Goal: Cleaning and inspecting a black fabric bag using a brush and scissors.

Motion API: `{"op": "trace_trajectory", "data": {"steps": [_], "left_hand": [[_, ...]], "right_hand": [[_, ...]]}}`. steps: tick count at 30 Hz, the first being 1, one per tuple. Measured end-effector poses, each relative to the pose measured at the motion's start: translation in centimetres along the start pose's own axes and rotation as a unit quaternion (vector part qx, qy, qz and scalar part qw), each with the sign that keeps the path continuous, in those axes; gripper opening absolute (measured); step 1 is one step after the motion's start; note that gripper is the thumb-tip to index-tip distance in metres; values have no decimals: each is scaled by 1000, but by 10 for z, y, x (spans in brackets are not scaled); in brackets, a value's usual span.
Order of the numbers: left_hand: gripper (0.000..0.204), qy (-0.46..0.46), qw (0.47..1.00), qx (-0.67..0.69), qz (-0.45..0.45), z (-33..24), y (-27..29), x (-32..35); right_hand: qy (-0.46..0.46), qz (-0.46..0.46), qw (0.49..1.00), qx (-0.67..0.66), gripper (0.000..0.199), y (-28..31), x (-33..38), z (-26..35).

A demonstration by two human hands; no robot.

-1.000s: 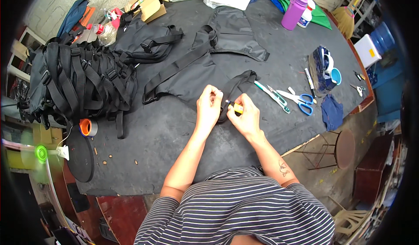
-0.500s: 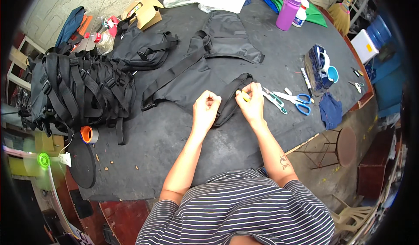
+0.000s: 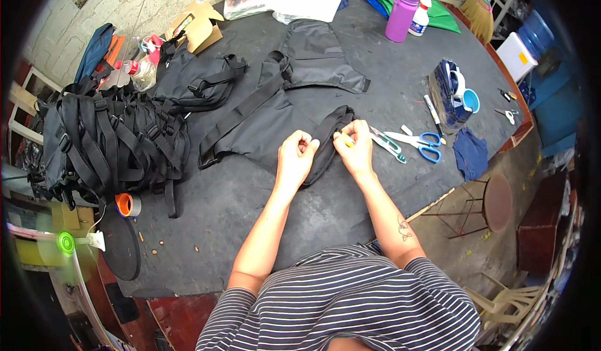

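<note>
Black bag (image 3: 269, 122) lying spread on a dark table (image 3: 238, 226)

A person in a striped shirt (image 3: 338, 295) is pinching with both bare hands at the near right side of the black bag. The left hand (image 3: 295, 158) is keeping a narrow grip, thumb and fingers meeting beside the bag's edge; whether anything is sitting inside that grip, one cannot tell. The right hand (image 3: 355, 154), just to the right of the same edge, is holding a small yellow object (image 3: 348, 144), its fingers hiding most of it. A dark strip of the bag is running between the two hands.

To the right of the bag, a teal-handled tool (image 3: 393, 149) and blue-handled scissors (image 3: 416, 141) are lying close together, with a marker (image 3: 432, 110) and a navy cloth (image 3: 469, 154) resting farther right. Beyond the bag, toward the upper right, a purple bottle (image 3: 402, 16) is standing beside a white bottle (image 3: 420, 20). To the bag's left, a pile of black bags (image 3: 113, 144) is showing many straps and buckles, while an open cardboard box (image 3: 201, 32) is sitting beyond it to the upper left.
</note>
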State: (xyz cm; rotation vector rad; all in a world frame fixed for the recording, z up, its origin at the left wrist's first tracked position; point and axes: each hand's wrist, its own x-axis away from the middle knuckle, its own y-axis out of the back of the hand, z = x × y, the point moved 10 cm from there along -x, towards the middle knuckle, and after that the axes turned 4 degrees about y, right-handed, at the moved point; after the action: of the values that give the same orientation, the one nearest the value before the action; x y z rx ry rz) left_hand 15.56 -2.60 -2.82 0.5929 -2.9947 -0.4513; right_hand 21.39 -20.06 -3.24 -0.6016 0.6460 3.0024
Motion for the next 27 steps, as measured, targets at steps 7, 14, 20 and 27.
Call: {"op": "trace_trajectory", "data": {"steps": [7, 14, 20, 27], "left_hand": [[13, -13, 996, 64, 53, 6, -5, -3], [22, 6, 994, 58, 87, -10, -8, -24], [22, 26, 978, 157, 135, -19, -21, -34], [36, -18, 993, 117, -30, -20, 3, -22]], "right_hand": [[-245, 3, 841, -482, 19, -24, -2, -45], [-223, 46, 796, -560, 26, -35, -5, -28], [-86, 71, 872, -476, 15, -20, -9, 26], [-5, 49, 985, -168, 23, -14, -1, 43]]}}
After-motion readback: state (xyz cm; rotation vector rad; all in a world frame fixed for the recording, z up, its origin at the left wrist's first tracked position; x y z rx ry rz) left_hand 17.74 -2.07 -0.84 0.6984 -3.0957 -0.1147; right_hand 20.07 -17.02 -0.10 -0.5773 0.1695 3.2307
